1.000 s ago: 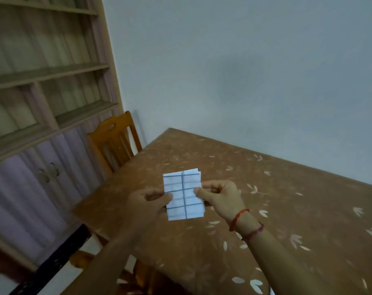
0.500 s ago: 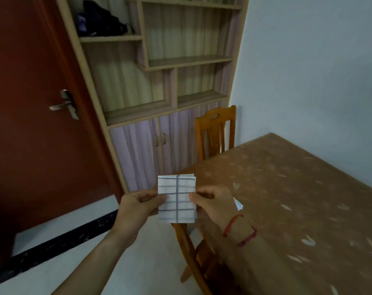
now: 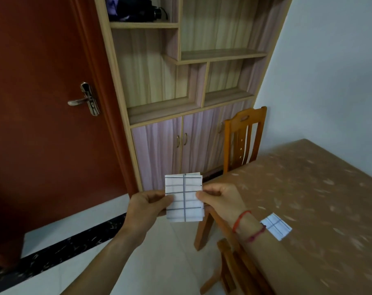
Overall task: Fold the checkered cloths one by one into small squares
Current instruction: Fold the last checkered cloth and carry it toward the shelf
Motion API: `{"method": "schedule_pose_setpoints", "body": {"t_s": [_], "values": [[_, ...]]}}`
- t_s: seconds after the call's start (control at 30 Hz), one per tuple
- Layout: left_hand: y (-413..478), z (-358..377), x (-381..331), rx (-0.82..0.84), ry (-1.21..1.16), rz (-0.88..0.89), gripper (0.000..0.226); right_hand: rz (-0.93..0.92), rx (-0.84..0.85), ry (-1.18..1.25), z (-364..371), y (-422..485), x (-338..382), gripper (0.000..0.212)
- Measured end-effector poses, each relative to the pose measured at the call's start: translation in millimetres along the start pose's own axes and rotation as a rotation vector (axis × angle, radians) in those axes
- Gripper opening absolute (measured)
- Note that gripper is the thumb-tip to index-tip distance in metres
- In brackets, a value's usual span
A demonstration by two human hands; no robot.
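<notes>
Both hands pinch the folded checkered cloth in mid-air, left of the table: left hand on its left edge, right hand on its right edge; another folded cloth lies on the table's near edge. If either pinch loosens, the layers could likely spring open or the cloth could drop to the floor

We can read no text, label, brand, number or sign anywhere here. The white folded checkered cloth held up in front of us bears only dark ruled lines crossing in a grid, with no letters or figures among them. The second white folded checkered cloth, lying on the brown patterned surface, shows the same plain lines.
</notes>
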State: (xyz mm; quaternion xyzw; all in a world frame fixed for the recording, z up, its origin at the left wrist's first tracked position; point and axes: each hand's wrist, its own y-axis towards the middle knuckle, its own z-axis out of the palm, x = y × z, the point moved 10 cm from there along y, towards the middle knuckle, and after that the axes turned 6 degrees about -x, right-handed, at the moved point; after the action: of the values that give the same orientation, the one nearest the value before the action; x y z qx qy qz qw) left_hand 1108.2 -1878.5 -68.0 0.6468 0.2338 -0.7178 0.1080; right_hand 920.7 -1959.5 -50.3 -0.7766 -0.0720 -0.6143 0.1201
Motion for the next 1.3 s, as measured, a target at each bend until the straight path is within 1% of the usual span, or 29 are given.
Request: {"method": "schedule_pose_setpoints", "body": {"t_s": [0.17,0.33,0.5,0.63,0.73,0.83,0.93,1.0,1.07,1.13,1.23,1.3], "values": [[56.7,-28.7,-16.0,0.014,0.025,0.014,0.007,0.013,-0.011,-0.004,38.7,48.1,12.7,0.008],[102.3,-41.4,-23.7,0.02,0.081,0.04,0.008,0.015,-0.008,0.019,60.4,93.8,18.3,0.011],[146.1,-29.7,-24.0,0.044,0.105,0.025,0.006,0.012,-0.018,0.057,62.4,141.9,21.0,0.011],[187.4,-1.1,-25.8,0.085,0.161,0.019,0.006,-0.004,-0.028,0.074,49.0,184.3,19.5,0.011],[222.0,35.5,-25.5,0.152,0.198,-0.015,0.008,-0.02,-0.046,0.074,27.4,220.6,14.6,0.01],[269.9,91.0,-31.7,0.226,0.302,-0.003,0.006,-0.015,-0.103,0.091,-17.0,268.0,3.6,0.011],[309.5,159.4,-43.2,0.358,0.418,0.026,0.017,0.022,-0.117,0.077,-63.9,308.2,-9.3,0.015],[328.2,206.1,-50.5,0.455,0.466,0.054,0.018,0.062,-0.147,0.059,-95.9,326.3,-21.1,0.012],[342.1,254.4,-56.3,0.545,0.483,0.086,0.016,0.099,-0.234,0.06,-133.3,334.9,-33.1,0.011],[351.7,297.8,-56.5,0.601,0.485,0.092,0.014,0.131,-0.346,0.055,-172.0,336.2,-44.9,0.018],[356.7,356.6,-43.2,0.688,0.449,0.014,0.01,0.177,-0.56,0.135,-231.9,325.7,-65.9,0.013],[354.9,393.5,-29.9,0.75,0.396,-0.065,0.012,0.21,-0.713,0.209,-267.4,312.4,-81.0,0.01]]}}
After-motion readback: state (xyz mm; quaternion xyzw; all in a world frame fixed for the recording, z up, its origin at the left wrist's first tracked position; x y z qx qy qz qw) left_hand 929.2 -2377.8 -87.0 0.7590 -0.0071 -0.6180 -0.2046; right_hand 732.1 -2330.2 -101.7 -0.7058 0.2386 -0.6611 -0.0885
